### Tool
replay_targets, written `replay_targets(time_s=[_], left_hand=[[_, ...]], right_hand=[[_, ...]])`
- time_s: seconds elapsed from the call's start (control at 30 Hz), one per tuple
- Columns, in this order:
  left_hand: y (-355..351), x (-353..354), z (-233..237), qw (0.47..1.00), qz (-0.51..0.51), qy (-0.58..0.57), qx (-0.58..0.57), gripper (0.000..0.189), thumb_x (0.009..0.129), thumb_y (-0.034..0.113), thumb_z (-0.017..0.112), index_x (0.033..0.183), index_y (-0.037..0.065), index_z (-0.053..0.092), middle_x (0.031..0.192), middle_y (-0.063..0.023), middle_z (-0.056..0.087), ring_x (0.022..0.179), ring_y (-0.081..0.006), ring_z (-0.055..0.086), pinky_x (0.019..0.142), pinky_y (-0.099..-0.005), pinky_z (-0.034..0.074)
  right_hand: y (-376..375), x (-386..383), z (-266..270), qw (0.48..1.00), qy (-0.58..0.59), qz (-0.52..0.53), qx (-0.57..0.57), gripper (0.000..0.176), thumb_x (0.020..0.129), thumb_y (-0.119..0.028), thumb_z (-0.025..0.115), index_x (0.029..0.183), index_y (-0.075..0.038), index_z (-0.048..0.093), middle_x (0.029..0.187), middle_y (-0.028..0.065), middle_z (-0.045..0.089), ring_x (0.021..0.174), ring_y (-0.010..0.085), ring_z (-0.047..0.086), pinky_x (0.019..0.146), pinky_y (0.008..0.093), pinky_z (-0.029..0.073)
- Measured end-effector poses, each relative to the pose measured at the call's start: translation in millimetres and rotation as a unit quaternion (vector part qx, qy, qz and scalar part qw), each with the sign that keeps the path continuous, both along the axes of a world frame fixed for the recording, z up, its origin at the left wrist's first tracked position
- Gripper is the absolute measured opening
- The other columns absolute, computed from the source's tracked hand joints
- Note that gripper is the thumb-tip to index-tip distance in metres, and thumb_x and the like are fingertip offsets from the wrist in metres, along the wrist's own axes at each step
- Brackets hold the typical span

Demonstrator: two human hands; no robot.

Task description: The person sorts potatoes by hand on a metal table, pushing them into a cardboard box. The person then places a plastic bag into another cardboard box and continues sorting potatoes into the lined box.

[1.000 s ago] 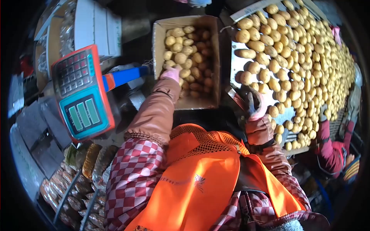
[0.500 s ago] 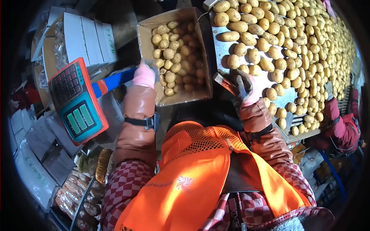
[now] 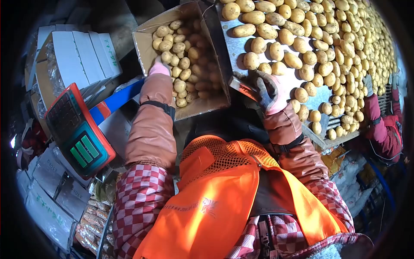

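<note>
My left hand [image 3: 158,69], in a pink glove, is at the left wall of a cardboard box [image 3: 143,47] holding many potatoes [image 3: 184,63]. Its fingers are mostly hidden or blurred, so I cannot see whether they grip the box. My right hand [image 3: 274,94], in a pink and grey glove, hovers by the near corner of a metal sorting table [image 3: 236,48]. Its thumb and fingers are curved and apart, with no potato between them. A narrow, reddish-edged metal piece [image 3: 244,89] lies just left of the right thumb.
Potatoes [image 3: 327,69] cover much of the table. A scale display [image 3: 81,131] on a blue post [image 3: 123,97] stands left of the box. White cartons [image 3: 79,56] are stacked behind it. Another person's sleeve [image 3: 374,116] shows at the far right.
The camera view has shifted, so the box and table appear further left and higher. My left hand has moved forward along the box's left wall. My right hand stays by the table corner.
</note>
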State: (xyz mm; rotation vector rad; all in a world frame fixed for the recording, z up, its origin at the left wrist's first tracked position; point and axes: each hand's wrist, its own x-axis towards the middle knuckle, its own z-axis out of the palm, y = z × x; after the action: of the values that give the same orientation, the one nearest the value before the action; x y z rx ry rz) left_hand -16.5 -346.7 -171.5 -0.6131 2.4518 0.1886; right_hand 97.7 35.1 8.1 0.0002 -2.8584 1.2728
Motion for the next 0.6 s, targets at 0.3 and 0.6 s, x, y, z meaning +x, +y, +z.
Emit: replay_targets(time_s=[0.3,0.6], left_hand=[[70,73,40,0.973,-0.224,0.045,0.041,0.031,0.094,0.018,0.05,0.125,0.019,0.055,0.108,-0.0159,0.066,0.108,-0.032,0.065,0.088,-0.047,0.053],[76,47,43,0.974,-0.209,-0.01,0.083,0.034,0.094,0.02,0.052,0.127,0.014,0.05,0.113,-0.0196,0.065,0.103,-0.0355,0.066,0.085,-0.0483,0.052]], right_hand=[[-1,-1,0,0.998,-0.045,0.006,-0.043,0.022,0.093,-0.016,0.063,0.111,-0.005,0.07,0.089,0.0133,0.068,0.083,0.029,0.066,0.076,0.0382,0.052],[0,1,3,1.0,-0.01,0.018,-0.002,0.025,0.092,-0.016,0.063,0.113,-0.003,0.069,0.095,0.0155,0.068,0.09,0.03,0.066,0.081,0.0395,0.051]])
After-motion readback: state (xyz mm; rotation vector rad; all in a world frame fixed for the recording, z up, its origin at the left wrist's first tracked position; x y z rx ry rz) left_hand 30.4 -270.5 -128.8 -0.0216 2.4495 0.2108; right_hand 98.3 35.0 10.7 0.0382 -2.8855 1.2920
